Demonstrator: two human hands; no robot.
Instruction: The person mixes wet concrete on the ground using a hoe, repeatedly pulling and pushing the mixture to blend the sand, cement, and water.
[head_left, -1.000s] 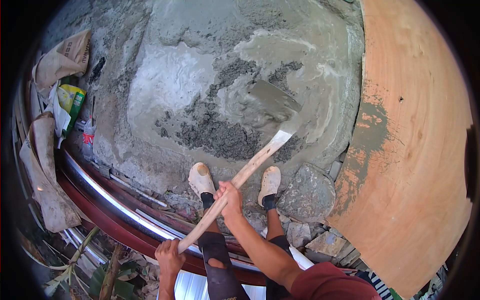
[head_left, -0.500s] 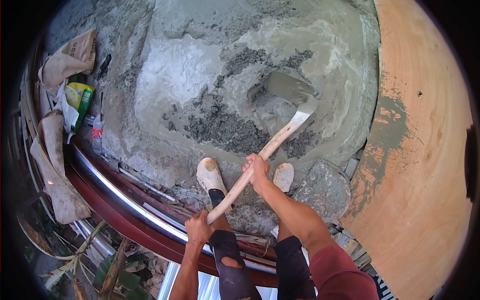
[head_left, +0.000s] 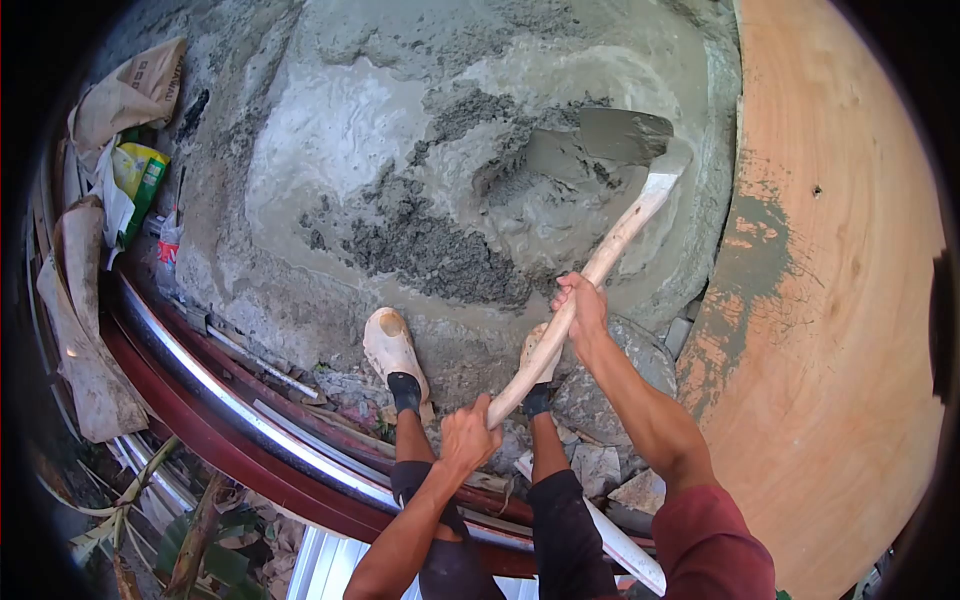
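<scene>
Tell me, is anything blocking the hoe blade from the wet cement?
Nothing visible does. The left hand and right hand grip the wooden handle directly, and the hoe blade is right at the wet cement, with nothing between them.

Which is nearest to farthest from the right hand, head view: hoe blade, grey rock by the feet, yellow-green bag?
From the right hand, shut on the hoe handle:
1. grey rock, just below and right of the hand, by the feet.
2. hoe blade, up at the handle's far end.
3. yellow-green bag, far off at the left edge.
</scene>
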